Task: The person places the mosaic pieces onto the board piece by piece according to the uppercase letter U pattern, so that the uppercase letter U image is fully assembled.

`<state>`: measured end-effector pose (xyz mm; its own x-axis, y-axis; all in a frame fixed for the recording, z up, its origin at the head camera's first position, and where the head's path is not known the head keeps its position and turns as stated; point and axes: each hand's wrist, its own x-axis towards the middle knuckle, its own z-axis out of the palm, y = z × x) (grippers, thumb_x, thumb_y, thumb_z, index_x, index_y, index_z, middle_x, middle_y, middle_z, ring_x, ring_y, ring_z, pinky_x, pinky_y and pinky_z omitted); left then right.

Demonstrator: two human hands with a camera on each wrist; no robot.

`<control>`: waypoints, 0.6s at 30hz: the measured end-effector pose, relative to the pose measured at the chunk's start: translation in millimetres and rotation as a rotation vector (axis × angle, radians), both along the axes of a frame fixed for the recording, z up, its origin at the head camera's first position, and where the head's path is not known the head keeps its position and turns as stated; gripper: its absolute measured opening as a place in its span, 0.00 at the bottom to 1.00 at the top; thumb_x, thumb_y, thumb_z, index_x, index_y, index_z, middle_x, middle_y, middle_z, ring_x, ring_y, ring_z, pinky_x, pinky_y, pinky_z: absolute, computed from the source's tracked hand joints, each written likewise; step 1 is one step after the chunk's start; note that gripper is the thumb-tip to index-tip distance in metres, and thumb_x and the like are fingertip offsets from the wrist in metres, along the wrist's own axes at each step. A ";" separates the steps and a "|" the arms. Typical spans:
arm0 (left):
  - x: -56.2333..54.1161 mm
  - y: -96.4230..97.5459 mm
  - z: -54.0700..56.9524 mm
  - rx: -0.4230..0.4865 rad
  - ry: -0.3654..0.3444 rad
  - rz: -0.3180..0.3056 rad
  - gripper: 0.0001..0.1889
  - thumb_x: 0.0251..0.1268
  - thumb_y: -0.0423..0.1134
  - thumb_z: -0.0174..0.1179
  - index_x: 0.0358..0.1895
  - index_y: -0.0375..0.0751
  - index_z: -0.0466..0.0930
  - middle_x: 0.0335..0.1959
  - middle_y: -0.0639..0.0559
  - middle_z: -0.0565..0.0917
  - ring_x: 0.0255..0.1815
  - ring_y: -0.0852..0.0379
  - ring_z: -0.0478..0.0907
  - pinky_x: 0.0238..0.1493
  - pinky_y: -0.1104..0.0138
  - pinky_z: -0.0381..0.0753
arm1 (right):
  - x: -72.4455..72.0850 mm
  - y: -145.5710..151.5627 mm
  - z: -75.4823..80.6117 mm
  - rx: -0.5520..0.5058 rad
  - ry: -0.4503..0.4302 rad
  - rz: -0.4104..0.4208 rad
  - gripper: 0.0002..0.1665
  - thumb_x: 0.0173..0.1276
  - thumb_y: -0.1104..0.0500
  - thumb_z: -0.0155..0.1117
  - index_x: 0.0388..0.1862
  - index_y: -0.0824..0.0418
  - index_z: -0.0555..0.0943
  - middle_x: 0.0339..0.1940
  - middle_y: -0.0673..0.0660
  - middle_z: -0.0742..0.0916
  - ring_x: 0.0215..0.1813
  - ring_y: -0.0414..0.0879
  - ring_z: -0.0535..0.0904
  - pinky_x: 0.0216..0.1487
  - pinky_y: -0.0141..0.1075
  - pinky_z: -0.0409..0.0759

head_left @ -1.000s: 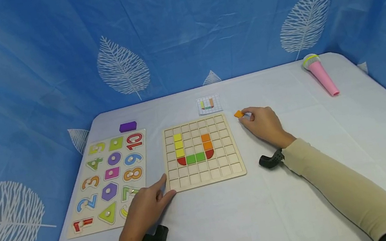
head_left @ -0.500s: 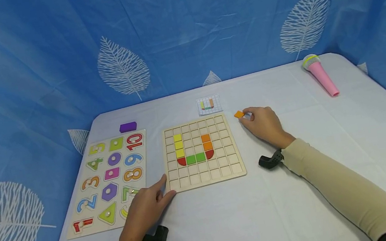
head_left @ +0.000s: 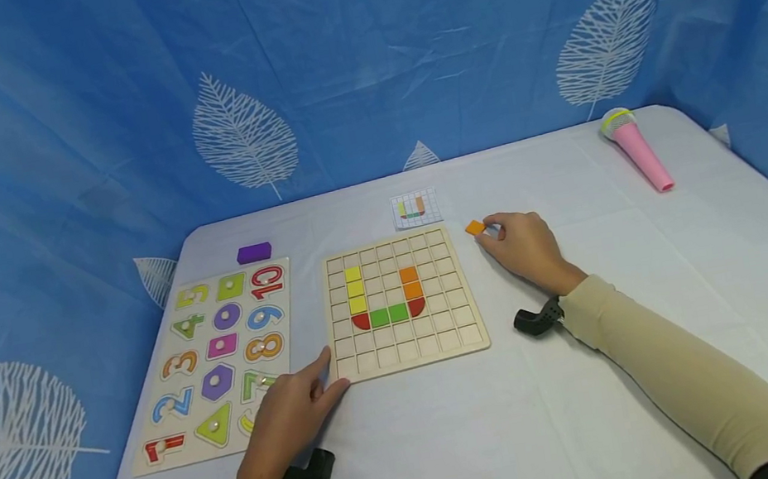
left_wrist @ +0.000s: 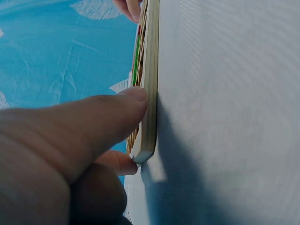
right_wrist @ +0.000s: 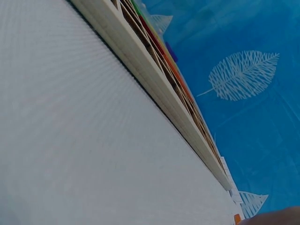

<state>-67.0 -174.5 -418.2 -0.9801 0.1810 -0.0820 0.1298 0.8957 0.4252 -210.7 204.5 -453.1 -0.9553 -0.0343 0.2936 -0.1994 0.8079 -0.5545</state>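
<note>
A wooden grid board (head_left: 445, 339) lies on the white table, with yellow, red, green and orange tiles set in it in a U shape. My left hand (head_left: 290, 420) rests at its near left corner; the index finger touches the left side and the thumb the front edge, also seen close up in the left wrist view. Beyond the board's far right corner, my right hand (head_left: 527, 250) pinches an orange square tile (head_left: 475, 227) between thumb and index finger, low over the table. In the right wrist view only a bit of that hand and the tile shows.
Behind the board lies a small pattern card (head_left: 417, 208) with a similar U. A number-and-shape puzzle board (head_left: 171, 348) is on the left, partly under my left hand. A purple block (head_left: 254, 252) and a pink toy microphone (head_left: 642, 152) lie farther back.
</note>
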 end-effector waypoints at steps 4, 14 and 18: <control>0.1 0.4 0.3 -0.002 -0.001 0.002 0.34 0.67 0.50 0.69 0.72 0.38 0.73 0.13 0.58 0.65 0.14 0.62 0.62 0.18 0.69 0.59 | 0.5 0.1 0.0 -0.009 -0.001 0.003 0.19 0.70 0.58 0.68 0.53 0.69 0.87 0.15 0.54 0.79 0.17 0.45 0.68 0.22 0.40 0.64; 0.0 0.6 0.7 0.006 -0.009 0.002 0.34 0.67 0.50 0.69 0.72 0.39 0.73 0.13 0.58 0.65 0.14 0.61 0.63 0.18 0.69 0.59 | -0.1 -0.6 0.1 -0.013 -0.035 -0.021 0.20 0.70 0.55 0.68 0.54 0.68 0.87 0.13 0.53 0.76 0.17 0.46 0.68 0.20 0.38 0.62; 0.2 0.6 1.0 0.012 -0.006 0.004 0.34 0.67 0.50 0.69 0.72 0.39 0.73 0.13 0.57 0.65 0.14 0.61 0.63 0.18 0.70 0.59 | -0.4 -1.7 1.0 -0.020 -0.022 -0.018 0.19 0.70 0.57 0.68 0.53 0.69 0.87 0.13 0.52 0.76 0.16 0.46 0.68 0.19 0.38 0.62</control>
<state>-66.7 -173.9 -417.3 -0.9802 0.1782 -0.0860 0.1236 0.8910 0.4369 -211.1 202.8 -452.1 -0.9619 -0.0110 0.2732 -0.1724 0.7999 -0.5748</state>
